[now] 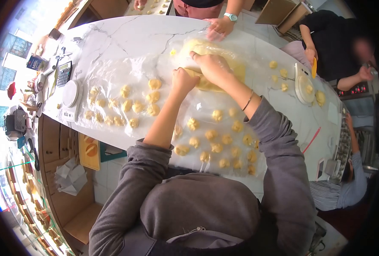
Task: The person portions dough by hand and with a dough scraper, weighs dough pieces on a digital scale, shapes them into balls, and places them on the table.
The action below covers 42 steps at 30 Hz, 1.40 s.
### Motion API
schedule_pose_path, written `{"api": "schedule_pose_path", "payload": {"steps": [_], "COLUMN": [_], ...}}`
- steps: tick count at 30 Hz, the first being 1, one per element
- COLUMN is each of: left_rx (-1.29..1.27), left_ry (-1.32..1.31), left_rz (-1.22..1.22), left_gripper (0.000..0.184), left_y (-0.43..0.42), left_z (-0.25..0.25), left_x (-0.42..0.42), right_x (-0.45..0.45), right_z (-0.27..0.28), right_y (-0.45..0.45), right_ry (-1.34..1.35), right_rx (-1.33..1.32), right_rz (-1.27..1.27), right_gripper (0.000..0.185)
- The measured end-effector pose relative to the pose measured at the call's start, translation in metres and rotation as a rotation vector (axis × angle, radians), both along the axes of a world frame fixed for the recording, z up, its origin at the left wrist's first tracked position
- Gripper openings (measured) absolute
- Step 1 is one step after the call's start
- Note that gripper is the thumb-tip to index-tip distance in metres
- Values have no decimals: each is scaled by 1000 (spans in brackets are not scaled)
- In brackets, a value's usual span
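Note:
My left hand (185, 80) is closed in a fist at the near left edge of a flattened yellow dough sheet (213, 86). What it grips is hidden. My right hand (214, 68) is just to its right, over the dough, with the thumb pointing left and the other fingers curled out of sight. Clear plastic film (228, 52) covers the far side of the dough, and a pale shape under it is hard to make out. Several small dough lumps (216, 115) lie on plastic nearer my body, and others (126, 105) are to the left.
On the left are a white scale (70, 94), a calculator (64, 73) and a milk carton (36, 62). Across the table, another person's hand (220, 27) rests on the film. At right, a second scale (304, 85) holds dough beside a person with a yellow scraper (314, 68). A red stick (312, 140) lies nearby.

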<state>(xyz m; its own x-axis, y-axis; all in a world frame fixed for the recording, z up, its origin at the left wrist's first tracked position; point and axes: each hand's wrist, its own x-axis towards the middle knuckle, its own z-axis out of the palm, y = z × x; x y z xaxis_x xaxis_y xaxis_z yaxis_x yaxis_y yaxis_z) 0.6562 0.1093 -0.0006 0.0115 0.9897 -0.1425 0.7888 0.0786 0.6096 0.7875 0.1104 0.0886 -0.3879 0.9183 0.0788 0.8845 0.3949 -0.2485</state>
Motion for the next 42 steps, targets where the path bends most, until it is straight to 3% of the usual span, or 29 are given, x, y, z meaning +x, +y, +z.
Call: {"api": "schedule_pose_path", "payload": {"steps": [2,6,9,12,15,18,21,24,27,30,34,36,40,42], "left_rx": [8,63,178,236,22,18,169,21,-85,-37,-125,-185,80,242], "left_ry": [-22,1,-123,-67,-257,-63,-145,-340,-186,-82,-41,-101,-217,-318], "left_rz": [-10,-64,20,48,27,-40,-25,-17,-19,63,-109,-177,-203,-220], "left_gripper": [60,60,58,63,80,100,111,111,111,97,75,65,62,59], "left_y": [-2,-3,-7,-10,-23,-24,-15,-16,-10,-14,-7,-4,-16,-23], "left_z": [1,-4,-11,-16,24,30,11,16,19,23,14,25,60,82], "left_x": [2,2,5,7,14,28,29,23,24,31,26,25,35,45], "right_x": [-6,-11,-6,10,36,73,101,83,71,59,57,70,105,126], "right_z": [-2,3,-1,2,11,20,10,-3,2,2,3,1,16,32], "right_y": [-3,-3,-10,-6,-7,-12,-35,-41,-30,-31,-44,-45,-62,-79], "right_ry": [-39,3,0,-23,-4,-62,-35,-35,-24,-37,-98,25,140,196], "right_rx": [79,-13,26,-5,-46,-75,-58,-6,10,54,-6,4,65,250], "right_rz": [0,9,95,122,90,40,-12,5,-29,-70,-36,-13,-50,-66], "right_gripper": [28,31,33,36,46,48,48,47,45,40,36,36,38,34]}}
